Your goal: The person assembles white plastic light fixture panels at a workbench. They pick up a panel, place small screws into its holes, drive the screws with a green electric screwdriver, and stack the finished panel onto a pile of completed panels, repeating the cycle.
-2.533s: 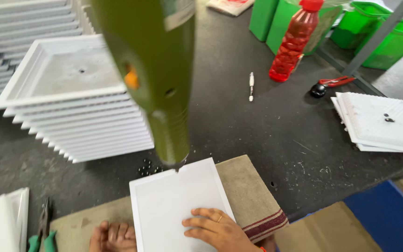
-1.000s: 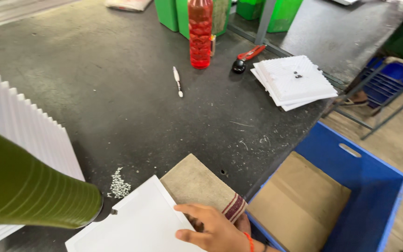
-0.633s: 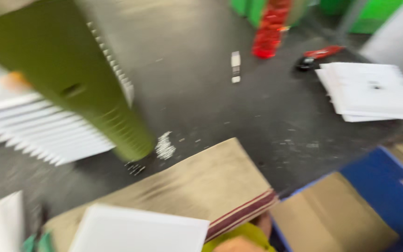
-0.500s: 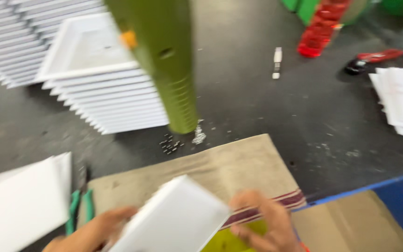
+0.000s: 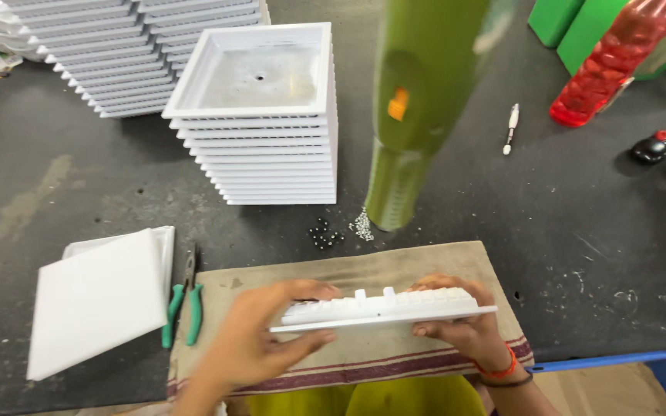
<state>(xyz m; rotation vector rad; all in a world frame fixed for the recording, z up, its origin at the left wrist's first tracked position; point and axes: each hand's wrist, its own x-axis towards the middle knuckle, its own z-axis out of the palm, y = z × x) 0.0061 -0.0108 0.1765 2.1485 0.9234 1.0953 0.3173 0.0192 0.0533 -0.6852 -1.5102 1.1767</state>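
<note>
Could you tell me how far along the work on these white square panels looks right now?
Looks done: two flat white panels lie at the left beside green-handled pliers. In hand: the left hand and right hand hold one white panel edge-on above the cloth-covered board, under the hanging green tool. Left, seemingly: two tall stacks of white frames behind.

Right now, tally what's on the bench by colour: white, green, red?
White: 5 - panel in both hands, two tray stacks, flat panels at left, pen-like stick
Green: 3 - hanging tool, pliers, bins
Red: 1 - bottle
Total: 9
</note>
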